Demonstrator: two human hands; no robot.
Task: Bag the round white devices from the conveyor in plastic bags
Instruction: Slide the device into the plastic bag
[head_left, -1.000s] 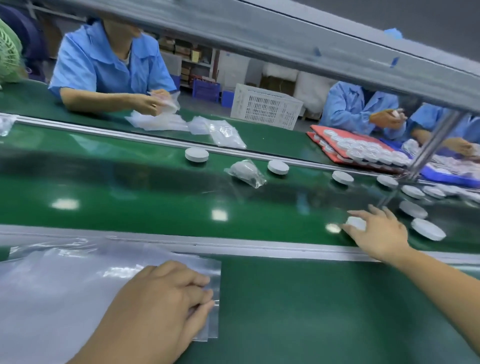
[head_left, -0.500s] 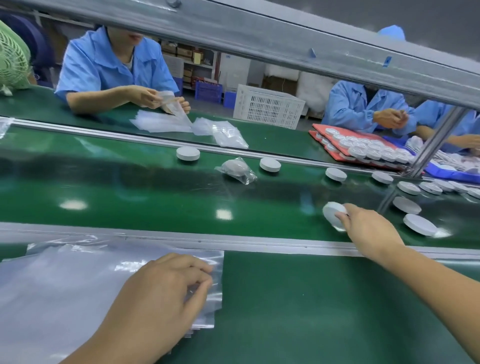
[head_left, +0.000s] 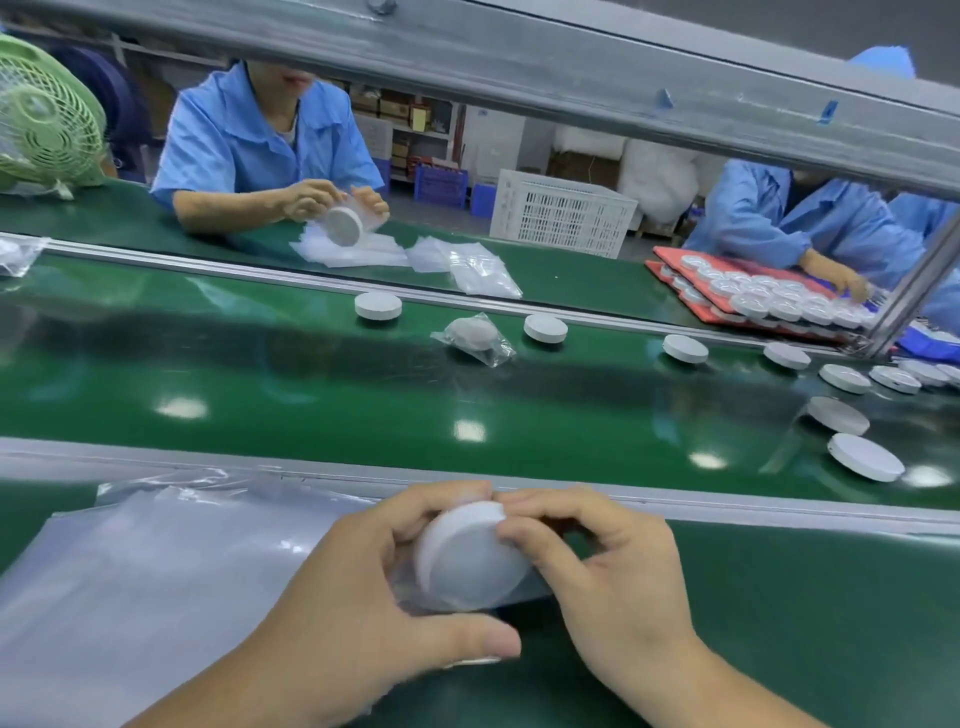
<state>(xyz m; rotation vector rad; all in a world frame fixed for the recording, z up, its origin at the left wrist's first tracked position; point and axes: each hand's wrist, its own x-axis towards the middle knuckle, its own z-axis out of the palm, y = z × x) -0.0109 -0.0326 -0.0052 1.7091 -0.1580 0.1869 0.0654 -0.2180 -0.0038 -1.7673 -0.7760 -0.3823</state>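
Near edge, green counter: both hands are meeting on one round white device. Left hand is curling round its left side, thumb low in front. Right hand is pinching the right rim w/ its fingertips. The device is tilting up on edge. A thin plastic bag is showing under it, but fingers are hiding the mouth, so I can't tell if the device is inside yet. Left of the hands a stack of clear bags is lying flat, its left side cut off by the frame.

Past the metal rail, the conveyor is carrying loose devices, the nearest at the right. Further back a bagged device is lying between two bare ones.

Far side: a person in blue is holding another device in plastic. Red trays are holding rows of devices, too blurry to count, right end hidden by a post. White crate: contents not visible. Green fan is cut off at left. A grey beam is blocking the top of the room.
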